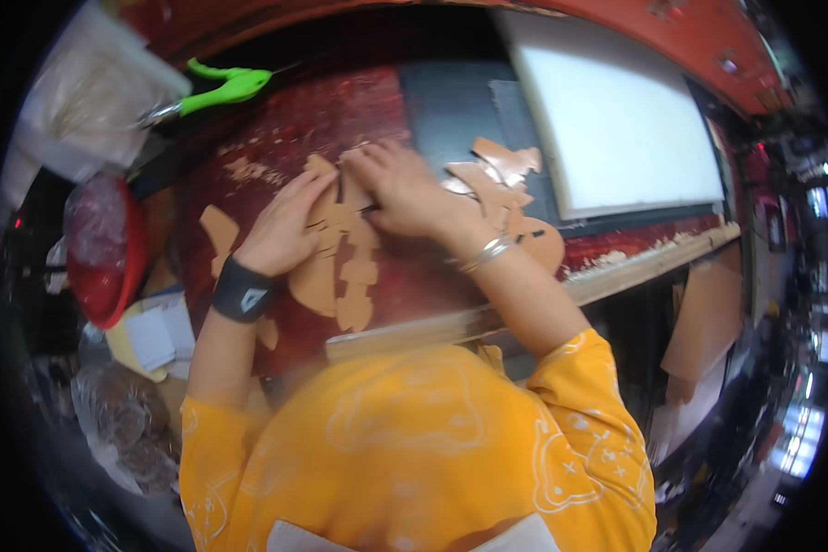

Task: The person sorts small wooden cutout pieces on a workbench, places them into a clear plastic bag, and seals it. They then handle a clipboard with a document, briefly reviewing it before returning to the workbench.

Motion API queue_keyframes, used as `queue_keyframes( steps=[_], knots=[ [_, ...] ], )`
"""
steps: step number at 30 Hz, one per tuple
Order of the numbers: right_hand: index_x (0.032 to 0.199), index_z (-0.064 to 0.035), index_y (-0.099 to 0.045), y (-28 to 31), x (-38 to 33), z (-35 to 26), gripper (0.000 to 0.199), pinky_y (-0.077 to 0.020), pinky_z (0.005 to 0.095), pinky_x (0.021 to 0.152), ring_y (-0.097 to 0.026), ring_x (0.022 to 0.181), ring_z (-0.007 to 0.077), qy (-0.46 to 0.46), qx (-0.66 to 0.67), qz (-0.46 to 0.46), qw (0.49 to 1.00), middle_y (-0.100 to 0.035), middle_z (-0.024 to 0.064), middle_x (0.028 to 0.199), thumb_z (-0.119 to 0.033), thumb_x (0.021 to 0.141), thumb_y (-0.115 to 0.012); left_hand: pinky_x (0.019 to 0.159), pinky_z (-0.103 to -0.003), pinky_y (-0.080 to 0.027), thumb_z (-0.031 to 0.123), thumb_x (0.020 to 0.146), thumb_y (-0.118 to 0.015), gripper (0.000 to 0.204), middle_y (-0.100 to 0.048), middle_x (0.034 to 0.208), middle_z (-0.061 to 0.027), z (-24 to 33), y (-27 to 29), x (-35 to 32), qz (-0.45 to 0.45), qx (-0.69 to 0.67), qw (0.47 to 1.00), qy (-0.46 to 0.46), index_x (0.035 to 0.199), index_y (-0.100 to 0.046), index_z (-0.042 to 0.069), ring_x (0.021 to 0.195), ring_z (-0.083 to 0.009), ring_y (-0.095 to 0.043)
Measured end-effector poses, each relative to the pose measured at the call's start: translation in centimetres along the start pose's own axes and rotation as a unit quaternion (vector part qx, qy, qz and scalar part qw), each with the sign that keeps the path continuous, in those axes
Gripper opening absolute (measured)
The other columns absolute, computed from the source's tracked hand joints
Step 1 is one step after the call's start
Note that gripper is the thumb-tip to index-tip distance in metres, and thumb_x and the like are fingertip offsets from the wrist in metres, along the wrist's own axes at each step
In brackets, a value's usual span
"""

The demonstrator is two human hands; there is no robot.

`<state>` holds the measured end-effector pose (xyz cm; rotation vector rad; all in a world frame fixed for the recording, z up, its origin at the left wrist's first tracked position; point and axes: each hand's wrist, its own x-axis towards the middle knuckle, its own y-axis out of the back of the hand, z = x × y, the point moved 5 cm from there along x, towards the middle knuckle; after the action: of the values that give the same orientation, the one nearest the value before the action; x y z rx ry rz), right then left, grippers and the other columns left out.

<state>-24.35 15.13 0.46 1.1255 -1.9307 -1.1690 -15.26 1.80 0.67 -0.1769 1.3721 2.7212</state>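
Observation:
Two flat tan cut-out pieces, leather-like, lie side by side under my hands: a broad, rounded piece [313, 287] and a notched strip [357, 279]. My left hand [288, 224], with a black wristband, rests along the upper part of the broad piece, its fingers stretched out. Bangles circle the wrist of my right hand [403, 191]. That hand is over the upper end of the pieces, fingertips touching the tan material, thumb spread away from the fingers. Slight blur softens its fingertips, and the palms hide parts of the pieces.
More tan cut pieces [497, 191] overlap right of my hands; a single one [219, 230] lies left. A thick white board [626, 120] is at the back right. Green-handled tool [225, 89], red basin [110, 267] stand left. Wooden strips [653, 264] edge the dark-red worktop [290, 120].

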Motion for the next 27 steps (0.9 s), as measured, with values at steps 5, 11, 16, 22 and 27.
queue_keyframes(
  steps=[5,11,16,22,27],
  knots=[
    [0.118,0.0002,-0.053,5.2,-5.6,3.7,0.050,-0.0402,0.0392,0.098,-0.048,0.114,0.0358,-0.095,0.050,0.118,0.987,-0.052,0.0223,0.121,-0.010,0.071,-0.066,0.105,-0.037,-0.033,0.007,0.071,-0.065,0.062,-0.039,0.136,-0.0198,2.1,-0.1,-0.3,0.077,-0.036,0.996,0.012,0.129,-0.045,0.006,0.127,-0.0346,-0.038],
    [0.117,0.0015,-0.055,8.8,-11.3,9.3,0.048,-0.0415,0.0406,0.095,-0.050,0.111,0.0356,-0.226,0.008,0.111,0.968,-0.053,0.0221,0.119,-0.015,0.073,-0.067,0.099,-0.034,-0.040,0.005,0.075,-0.063,0.048,-0.051,0.123,-0.0148,7.1,-2.2,2.7,0.058,-0.207,0.971,-0.105,0.122,-0.052,0.005,0.115,-0.0290,-0.050],
    [0.113,0.0012,-0.056,7.1,-10.3,9.9,0.049,-0.0405,0.0388,0.095,-0.050,0.109,0.0371,-0.184,-0.081,0.159,0.967,-0.054,0.0198,0.116,-0.017,0.070,-0.070,0.089,-0.037,-0.042,0.016,0.079,-0.064,0.045,-0.052,0.115,-0.0161,10.0,-4.4,5.7,0.164,-0.059,0.977,-0.126,0.121,-0.053,0.002,0.102,-0.0310,-0.050],
    [0.111,-0.0016,-0.051,7.5,-10.0,9.3,0.048,-0.0403,0.0392,0.095,-0.052,0.105,0.0346,-0.152,-0.060,0.185,0.969,-0.055,0.0177,0.112,-0.010,0.068,-0.071,0.097,-0.039,-0.037,0.019,0.077,-0.067,0.055,-0.048,0.121,-0.0178,8.6,-5.6,6.6,0.246,-0.042,0.963,-0.099,0.124,-0.049,-0.002,0.111,-0.0338,-0.044],
    [0.117,-0.0023,-0.043,10.6,-9.9,6.7,0.054,-0.0472,0.0375,0.086,-0.058,0.101,0.0298,-0.215,0.188,0.256,0.924,-0.056,0.0163,0.103,-0.005,0.071,-0.071,0.098,-0.035,-0.037,0.022,0.078,-0.068,0.057,-0.050,0.123,-0.0156,8.7,-4.6,5.9,0.172,-0.167,0.966,-0.091,0.125,-0.048,-0.001,0.114,-0.0294,-0.047]
  ],
)
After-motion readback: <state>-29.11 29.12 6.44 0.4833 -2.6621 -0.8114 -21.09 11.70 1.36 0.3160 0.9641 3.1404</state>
